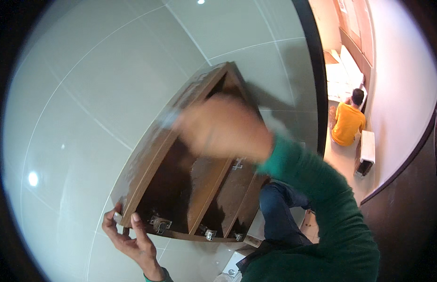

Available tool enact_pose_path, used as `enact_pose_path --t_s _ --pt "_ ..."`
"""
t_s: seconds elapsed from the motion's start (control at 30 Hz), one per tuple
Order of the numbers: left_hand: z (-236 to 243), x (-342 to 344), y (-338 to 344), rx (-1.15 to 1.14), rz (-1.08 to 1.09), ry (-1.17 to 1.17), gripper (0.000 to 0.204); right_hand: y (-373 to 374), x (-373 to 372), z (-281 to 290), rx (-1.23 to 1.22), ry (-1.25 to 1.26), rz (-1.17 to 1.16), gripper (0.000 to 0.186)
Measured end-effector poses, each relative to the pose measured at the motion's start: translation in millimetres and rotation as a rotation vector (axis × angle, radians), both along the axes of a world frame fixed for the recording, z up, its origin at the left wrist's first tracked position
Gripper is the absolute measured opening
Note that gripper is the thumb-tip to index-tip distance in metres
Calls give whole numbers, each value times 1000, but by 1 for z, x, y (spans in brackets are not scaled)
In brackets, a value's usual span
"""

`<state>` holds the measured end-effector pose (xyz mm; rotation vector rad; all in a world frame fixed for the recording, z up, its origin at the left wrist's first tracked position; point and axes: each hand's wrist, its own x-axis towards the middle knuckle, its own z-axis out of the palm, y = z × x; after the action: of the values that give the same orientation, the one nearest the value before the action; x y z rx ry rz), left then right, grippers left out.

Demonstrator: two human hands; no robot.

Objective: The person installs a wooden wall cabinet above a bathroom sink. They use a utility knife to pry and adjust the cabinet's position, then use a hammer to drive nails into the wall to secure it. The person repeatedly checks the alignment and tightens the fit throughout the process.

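A brown wooden cabinet (210,197) stands tilted in front of me, its compartments facing me and metal hinges (160,224) along its lower edge. My left hand (134,239) grips the lower left corner, thumb on one side and fingers round the other. A small pale thing (117,217) shows at those fingers; I cannot make out what it is. Over the upper part of the cabinet my right hand (223,127) is smeared by motion, its fingers at the long outer side. A pale, bluish-white blurred thing (169,117) shows at its fingertips, apparently held; its kind is unclear.
Large grey tiles (96,89) surround the cabinet on the left and behind. A dark door frame (315,70) rises on the right. Beyond it a person in an orange shirt (348,124) sits on the floor near a white box-like piece (366,150). My leg (279,216) is beside the cabinet.
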<state>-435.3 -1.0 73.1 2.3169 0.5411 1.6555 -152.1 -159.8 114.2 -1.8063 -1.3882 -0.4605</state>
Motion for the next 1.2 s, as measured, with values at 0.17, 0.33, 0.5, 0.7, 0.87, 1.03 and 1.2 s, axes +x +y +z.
enact_pose_path --t_s 0.17,0.33,0.5,0.7,0.87,1.03,1.2 --pt "-1 6 9 33 -63 11 44 37 -77 -18 81 -131 296 20" --pt "-1 4 10 41 -56 27 45 40 -49 -20 214 -92 220 19" --pt "-5 3 10 10 -1 15 43 11 41 -7 -26 -32 -143 41" --pt "-4 5 11 -43 -41 12 44 2 149 -20 -55 -1 -375 49" --pt "-3 1 19 2 -19 21 47 -2 206 -16 -120 -4 -494 50" --pt "0 -4 7 -5 0 4 45 -16 233 -29 -365 -125 -660 44" --pt "7 2 3 -27 -57 -10 58 -60 222 -105 223 49 -421 36"
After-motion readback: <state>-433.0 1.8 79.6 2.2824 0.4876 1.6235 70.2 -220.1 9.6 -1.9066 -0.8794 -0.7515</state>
